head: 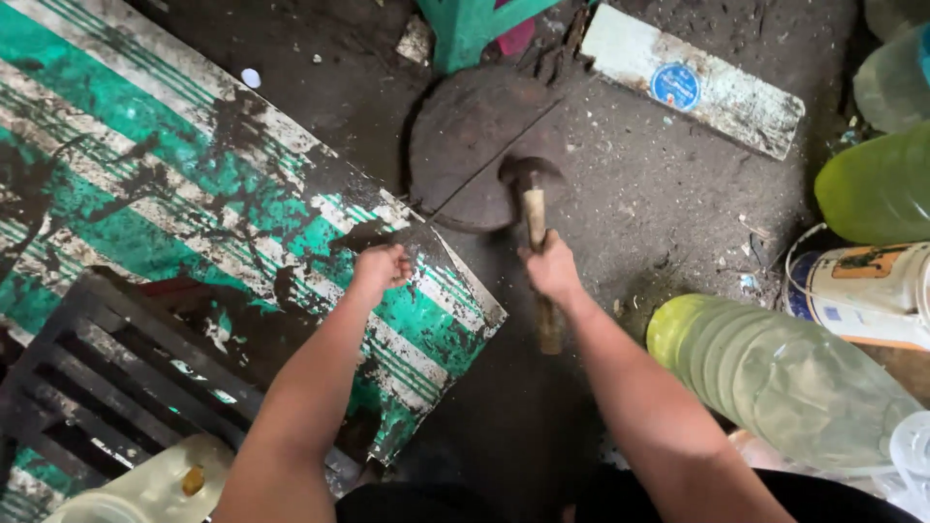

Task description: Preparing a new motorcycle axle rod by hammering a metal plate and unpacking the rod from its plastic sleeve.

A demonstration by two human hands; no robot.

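Beyond both sets of fingers, round dark slab point(465, 136) on the floor: heavy, rigid. Right hand point(552, 271) clenched on wooden handle of hammer point(531, 189), head-heavy, best gripped low. Left hand point(380, 268) pinching thin metal rod point(484, 169), stiff, light, lying across slab.

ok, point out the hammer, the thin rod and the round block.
hammer point(528, 176): head view, on its dark metal head.
thin rod point(484, 174): head view, mid-length, over the block.
round block point(465, 126): head view, bare top face.
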